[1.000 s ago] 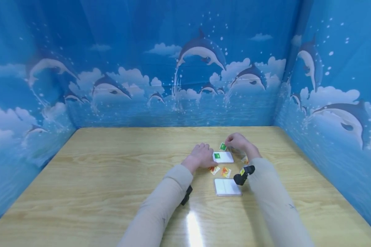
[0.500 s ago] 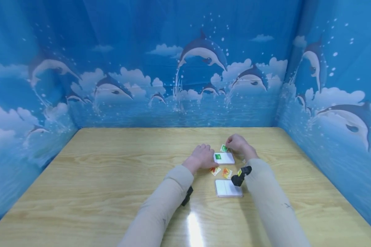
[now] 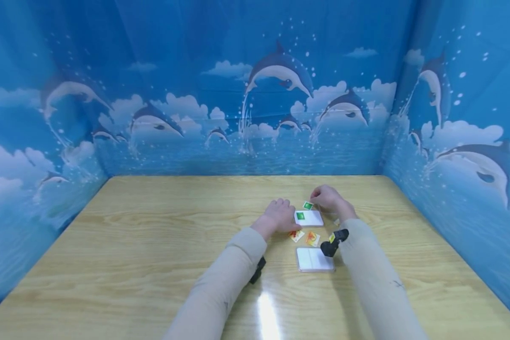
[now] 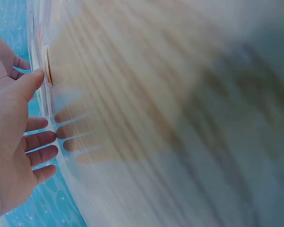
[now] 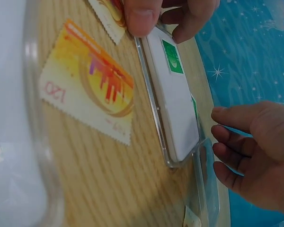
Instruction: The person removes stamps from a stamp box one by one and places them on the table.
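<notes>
A clear-edged plastic case (image 3: pixel 312 218) with a white top lies on the table, a small green stamp (image 3: pixel 300 216) on its left part. Around its left end is my left hand (image 3: pixel 279 216), thumb on the near side and fingers on the far side, covering that end. Just behind the case, my right hand (image 3: pixel 326 197) holds a second green stamp (image 3: pixel 308 206) at its edge, fingertips curled. In the right wrist view this stamp (image 5: pixel 194 107) is mostly hidden by the case. Orange-yellow stamps (image 3: pixel 312 239) lie between the case and me.
Closer to me sits another white-topped plastic case (image 3: pixel 315 260). A clear plastic piece (image 5: pixel 209 184) and another stamp (image 5: pixel 191 217) lie under my right forearm. The wooden table (image 3: pixel 174 245) meets a blue dolphin-print curtain (image 3: pixel 178 94) at the back and sides.
The second green stamp has dropped slightly towards the case and now looks flatter to the head camera. Both hands have barely moved; the right forearm shifted a little.
</notes>
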`<state>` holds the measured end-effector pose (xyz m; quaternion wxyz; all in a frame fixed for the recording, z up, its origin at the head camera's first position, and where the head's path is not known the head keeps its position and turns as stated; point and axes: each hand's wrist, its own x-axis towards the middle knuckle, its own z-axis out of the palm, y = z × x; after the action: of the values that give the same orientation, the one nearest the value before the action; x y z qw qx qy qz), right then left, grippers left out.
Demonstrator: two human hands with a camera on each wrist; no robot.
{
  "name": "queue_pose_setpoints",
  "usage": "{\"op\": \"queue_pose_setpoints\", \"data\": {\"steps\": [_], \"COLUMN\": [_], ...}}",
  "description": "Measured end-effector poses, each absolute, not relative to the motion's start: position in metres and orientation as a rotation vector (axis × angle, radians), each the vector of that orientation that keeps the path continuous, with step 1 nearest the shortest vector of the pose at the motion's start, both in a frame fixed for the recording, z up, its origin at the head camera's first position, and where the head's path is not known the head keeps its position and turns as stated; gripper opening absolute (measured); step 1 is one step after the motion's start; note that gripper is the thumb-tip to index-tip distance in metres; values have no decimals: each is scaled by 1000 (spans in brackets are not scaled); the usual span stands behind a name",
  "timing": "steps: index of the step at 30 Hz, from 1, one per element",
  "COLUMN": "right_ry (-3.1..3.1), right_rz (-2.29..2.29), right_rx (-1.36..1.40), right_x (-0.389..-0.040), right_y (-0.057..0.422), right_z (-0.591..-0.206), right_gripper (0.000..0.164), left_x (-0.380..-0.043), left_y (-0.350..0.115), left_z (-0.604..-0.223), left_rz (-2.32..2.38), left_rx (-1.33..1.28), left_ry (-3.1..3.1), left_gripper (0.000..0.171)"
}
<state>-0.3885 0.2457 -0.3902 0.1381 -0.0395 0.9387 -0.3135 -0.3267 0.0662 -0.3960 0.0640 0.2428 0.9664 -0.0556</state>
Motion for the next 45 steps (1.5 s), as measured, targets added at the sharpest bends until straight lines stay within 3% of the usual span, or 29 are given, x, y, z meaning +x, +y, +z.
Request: {"op": "queue_pose_setpoints", "data": {"steps": [15,33,45], "right_ry": [2645,2548,2558], "right_rz": [-1024,-929,-864], "right_rx": [-357,-464,-341], "right_x": [-382,-369,-369], "right_y": [254,243,233], "right_z": [-390,-394,-395], "right_gripper": [25,35,32], "left_x": [-329,-332,-333], "left_y": [66,67,66], "left_z": [-396,-397,-398], "left_rz": [-131,-117,-128], "left_rx": [755,755,767], "left_ry": [2908,2898,2904], "left_gripper": [64,63,62]}}
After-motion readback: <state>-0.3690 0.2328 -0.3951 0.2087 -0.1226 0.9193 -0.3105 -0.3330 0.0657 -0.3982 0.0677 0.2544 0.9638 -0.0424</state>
